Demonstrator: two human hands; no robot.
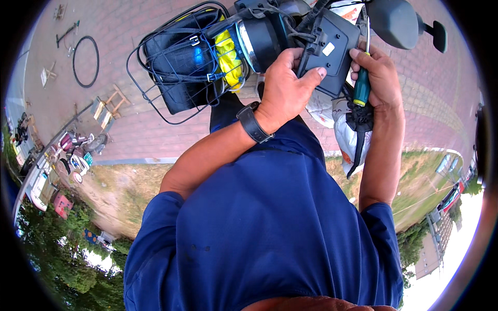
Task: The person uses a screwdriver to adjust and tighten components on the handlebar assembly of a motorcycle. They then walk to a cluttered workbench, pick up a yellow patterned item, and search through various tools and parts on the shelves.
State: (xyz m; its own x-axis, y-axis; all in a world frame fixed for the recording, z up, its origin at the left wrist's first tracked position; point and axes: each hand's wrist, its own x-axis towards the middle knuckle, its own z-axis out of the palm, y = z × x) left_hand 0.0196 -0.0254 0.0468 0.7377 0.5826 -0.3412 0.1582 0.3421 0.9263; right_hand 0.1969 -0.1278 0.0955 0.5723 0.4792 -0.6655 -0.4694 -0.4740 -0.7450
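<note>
A flat black plastic panel with small screw holes and a white label sits among the cables at the front of a two-wheeler. My left hand, wearing a black watch, grips the panel's near left edge with its thumb on top. At the panel's right edge is my right hand, closed around a screwdriver with a green and yellow handle. Its metal shaft points up and away from me. Whether the right fingers also press on the panel, I cannot tell. Cables run to the panel's far left side.
Left of my hands, a wire basket holds a black bag and yellow cloth, beside a round headlight. A mirror stands at the upper right. A brake lever hangs before white plastic bags. A bicycle wheel lies on the paving.
</note>
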